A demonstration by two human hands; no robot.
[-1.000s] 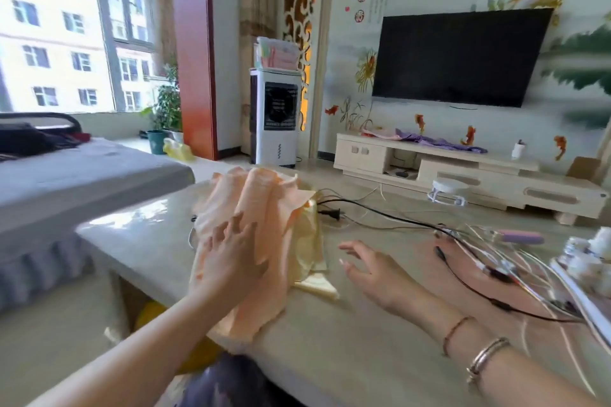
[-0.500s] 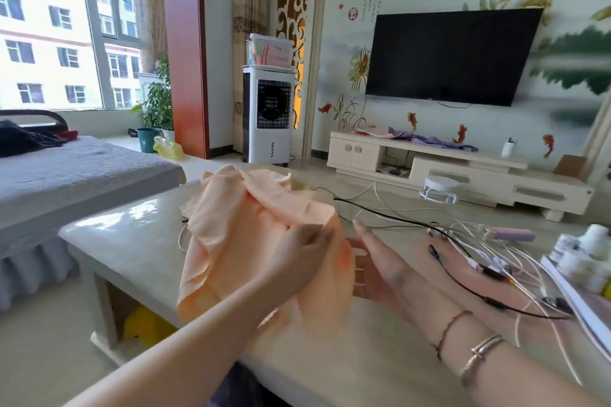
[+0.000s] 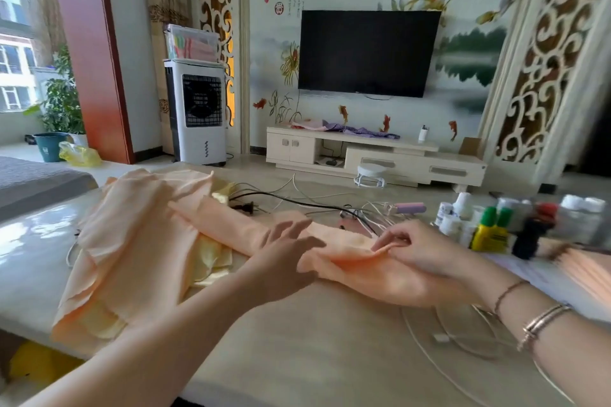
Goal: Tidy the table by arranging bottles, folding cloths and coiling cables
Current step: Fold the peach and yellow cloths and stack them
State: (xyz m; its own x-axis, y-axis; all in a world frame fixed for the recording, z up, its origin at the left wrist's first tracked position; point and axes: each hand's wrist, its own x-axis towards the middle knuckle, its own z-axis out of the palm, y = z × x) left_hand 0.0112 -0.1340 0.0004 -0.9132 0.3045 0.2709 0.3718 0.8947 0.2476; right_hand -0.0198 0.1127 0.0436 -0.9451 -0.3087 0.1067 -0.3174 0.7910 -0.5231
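Head view, step: cloth folding was judged to be in hand; the peach cloth (image 3: 139, 241) was being drawn out along the table (image 3: 297, 350), not yet folded.
Head view, right hand (image 3: 416, 249): one end of the peach cloth was pinched between thumb and fingers, just right of centre.
Head view, left hand (image 3: 284, 256): fingers were spread and relaxed over the stretched band of cloth; nothing was gripped, and contact could not be told.
Head view, cloth position: its bulk lay heaped at the left end of the table, over a yellow cloth (image 3: 211, 258).
Head view, other task things: cables (image 3: 317, 205) lay tangled behind the hands; bottles (image 3: 489, 231) stood clustered at the right, blurred.
Next move, judged: the pinched end would need pulling taut and flattening, with a second corner found, before any fold.
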